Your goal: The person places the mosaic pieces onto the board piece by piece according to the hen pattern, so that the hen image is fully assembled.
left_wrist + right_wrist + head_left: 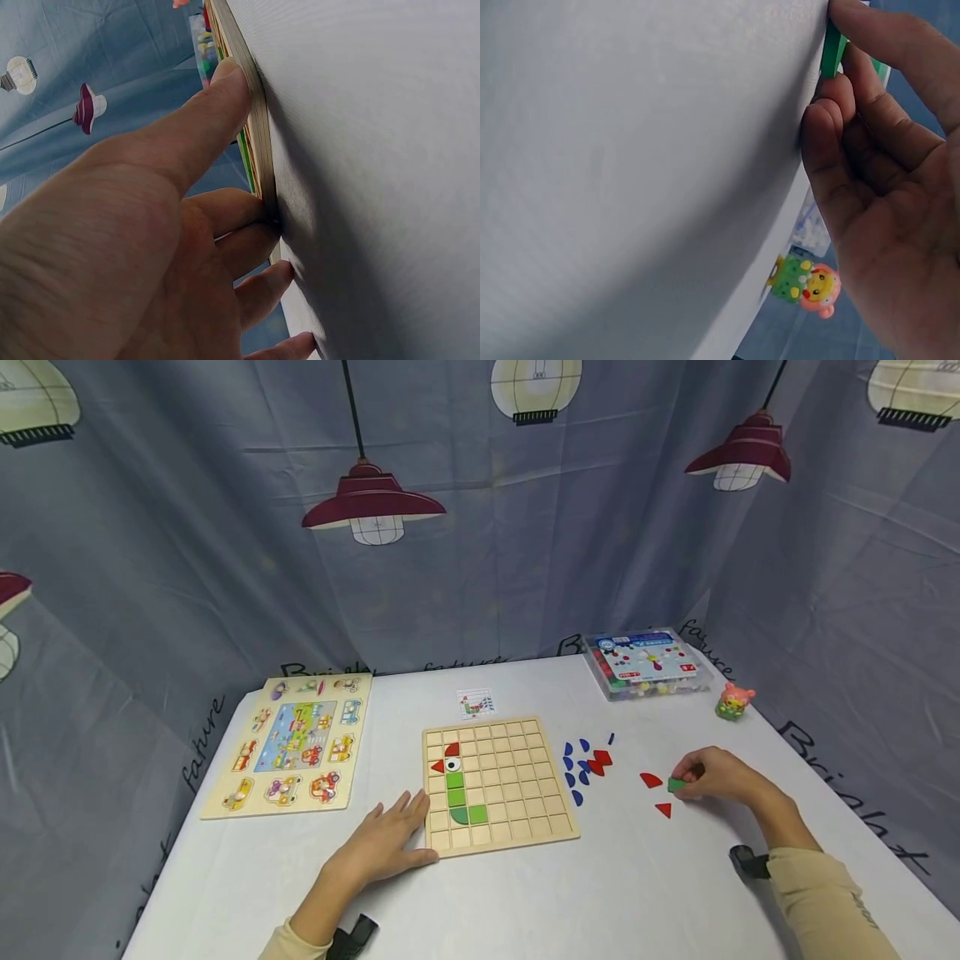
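My left hand [382, 843] rests at the left edge of a wooden grid board [517, 785], fingers spread. The left wrist view shows the thumb [214, 97] on the board's rim and fingertips against its side. On the board lie a red piece [452, 749], a red triangle [437, 767], a white eye tile [453, 764], green squares [455, 781] and a green curved piece [460, 816]. Over at the right, my right hand [712, 774] pinches a green tile [832, 51] between thumb and fingers, low at the table. Nearby lie a red curved piece [651, 780] and red triangle [663, 810].
Blue half-round pieces [569, 763] and red pieces [602, 757] lie right of the board. Behind it is a picture card [476, 702]. A clear box [648, 664] and a toy figure [733, 702] stand back right. A picture puzzle board [292, 743] lies left.
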Demonstrator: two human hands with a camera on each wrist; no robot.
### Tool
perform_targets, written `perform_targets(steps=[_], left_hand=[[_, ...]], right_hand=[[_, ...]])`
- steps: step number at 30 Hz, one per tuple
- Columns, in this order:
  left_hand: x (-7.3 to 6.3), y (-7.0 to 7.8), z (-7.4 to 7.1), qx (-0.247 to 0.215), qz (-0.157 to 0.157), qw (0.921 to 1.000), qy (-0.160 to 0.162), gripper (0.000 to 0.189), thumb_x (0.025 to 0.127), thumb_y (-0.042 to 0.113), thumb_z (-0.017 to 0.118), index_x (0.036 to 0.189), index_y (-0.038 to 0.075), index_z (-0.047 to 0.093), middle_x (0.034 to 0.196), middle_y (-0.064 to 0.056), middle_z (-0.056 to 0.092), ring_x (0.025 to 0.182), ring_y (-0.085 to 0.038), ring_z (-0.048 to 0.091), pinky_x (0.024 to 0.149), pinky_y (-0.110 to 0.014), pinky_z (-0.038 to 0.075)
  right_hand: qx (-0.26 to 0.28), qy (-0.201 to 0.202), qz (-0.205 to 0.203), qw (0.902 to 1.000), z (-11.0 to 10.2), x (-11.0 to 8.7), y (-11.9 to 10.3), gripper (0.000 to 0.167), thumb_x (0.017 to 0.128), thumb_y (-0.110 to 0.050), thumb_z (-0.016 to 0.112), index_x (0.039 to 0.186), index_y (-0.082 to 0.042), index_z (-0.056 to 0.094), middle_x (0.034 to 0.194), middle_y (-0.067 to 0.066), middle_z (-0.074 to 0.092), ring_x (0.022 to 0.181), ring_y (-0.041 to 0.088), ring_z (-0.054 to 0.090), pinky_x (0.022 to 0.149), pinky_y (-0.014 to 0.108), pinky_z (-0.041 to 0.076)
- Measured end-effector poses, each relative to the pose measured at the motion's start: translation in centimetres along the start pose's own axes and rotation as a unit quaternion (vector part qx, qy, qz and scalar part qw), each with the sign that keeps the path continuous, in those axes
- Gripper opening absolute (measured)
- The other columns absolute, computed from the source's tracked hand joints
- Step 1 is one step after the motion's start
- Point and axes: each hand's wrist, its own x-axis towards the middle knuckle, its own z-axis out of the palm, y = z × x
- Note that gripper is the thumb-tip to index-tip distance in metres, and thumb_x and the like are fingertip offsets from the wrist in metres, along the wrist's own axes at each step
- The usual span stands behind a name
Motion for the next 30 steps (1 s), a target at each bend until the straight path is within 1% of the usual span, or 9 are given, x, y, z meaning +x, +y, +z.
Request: perform_targets(steps=[5, 9, 13, 16, 19, 22, 26, 30], left_hand=[[0.0, 0.0, 0.1, 0.000, -0.002, 1.0000, 0.000, 0.086, 0.085, 0.053, 0.067, 0.149, 0.004, 0.038, 0.157, -0.011, 0.036, 0.147, -0.035, 0.029, 0.118, -0.061, 0.023], [-0.1, 0.1, 0.1, -0.006, -0.002, 1.0000, 0.000, 0.086, 0.084, 0.052, 0.069, 0.148, 0.003, 0.039, 0.156, -0.011, 0.037, 0.147, -0.035, 0.029, 0.117, -0.061, 0.023], [-0.2, 0.2, 0.1, -0.006, -0.001, 1.0000, 0.000, 0.086, 0.084, 0.052, 0.069, 0.148, 0.003, 0.039, 0.156, -0.011, 0.037, 0.147, -0.035, 0.029, 0.117, -0.061, 0.023], [-0.2, 0.2, 0.1, -0.003, -0.001, 1.0000, 0.000, 0.086, 0.084, 0.052, 0.068, 0.148, 0.003, 0.038, 0.156, -0.011, 0.037, 0.147, -0.035, 0.029, 0.117, -0.061, 0.023], [-0.1, 0.2, 0.0, -0.001, -0.002, 1.0000, 0.000, 0.086, 0.084, 0.052, 0.068, 0.149, 0.003, 0.038, 0.157, -0.011, 0.037, 0.147, -0.035, 0.029, 0.117, -0.061, 0.023], [-0.1, 0.1, 0.0, -0.001, -0.003, 1.0000, 0.000, 0.086, 0.085, 0.052, 0.068, 0.149, 0.003, 0.038, 0.157, -0.011, 0.036, 0.147, -0.035, 0.029, 0.117, -0.061, 0.023], [-0.1, 0.1, 0.0, -0.003, -0.004, 1.0000, 0.000, 0.086, 0.084, 0.052, 0.068, 0.149, 0.004, 0.038, 0.157, -0.011, 0.036, 0.147, -0.035, 0.029, 0.118, -0.061, 0.022], [-0.1, 0.1, 0.1, -0.007, -0.004, 1.0000, -0.002, 0.086, 0.084, 0.052, 0.068, 0.149, 0.004, 0.038, 0.157, -0.011, 0.036, 0.147, -0.035, 0.029, 0.118, -0.061, 0.022]], right_hand=[[-0.007, 0.016, -0.002, 0.9999, 0.2, 0.0, 0.4, 0.035, 0.073, -0.023, 0.084, 0.095, -0.001, 0.069, 0.083, 0.002, 0.059, 0.080, 0.016, 0.052, 0.061, 0.023, 0.045], [-0.006, 0.015, -0.002, 0.9999, 0.2, 0.0, 0.3, 0.036, 0.072, -0.025, 0.085, 0.095, -0.002, 0.070, 0.082, 0.002, 0.059, 0.079, 0.016, 0.052, 0.061, 0.024, 0.045], [-0.009, 0.015, -0.001, 0.9998, 0.3, -0.1, 0.0, 0.035, 0.072, -0.025, 0.085, 0.094, -0.003, 0.070, 0.082, 0.002, 0.059, 0.078, 0.016, 0.052, 0.061, 0.024, 0.045], [-0.014, 0.013, -0.008, 0.9998, 0.4, -0.3, -0.6, 0.033, 0.072, -0.024, 0.084, 0.094, -0.003, 0.070, 0.081, 0.001, 0.058, 0.077, 0.016, 0.051, 0.061, 0.025, 0.044], [-0.012, 0.010, -0.013, 0.9998, 0.4, -0.5, -1.6, 0.032, 0.072, -0.024, 0.084, 0.093, -0.004, 0.070, 0.079, 0.001, 0.058, 0.076, 0.015, 0.051, 0.060, 0.025, 0.043], [-0.010, 0.005, -0.032, 0.9994, 0.4, -0.4, -2.9, 0.030, 0.073, -0.022, 0.083, 0.093, -0.005, 0.070, 0.078, 0.001, 0.058, 0.076, 0.015, 0.051, 0.059, 0.024, 0.044], [-0.005, -0.003, -0.061, 0.9981, 0.8, -0.1, -5.1, 0.025, 0.073, -0.020, 0.082, 0.091, -0.006, 0.070, 0.077, 0.000, 0.059, 0.076, 0.015, 0.052, 0.059, 0.022, 0.047], [-0.001, -0.008, -0.075, 0.9972, 1.6, 0.5, -7.4, 0.023, 0.073, -0.018, 0.083, 0.089, -0.008, 0.070, 0.076, 0.000, 0.060, 0.074, 0.015, 0.053, 0.061, 0.021, 0.049]])
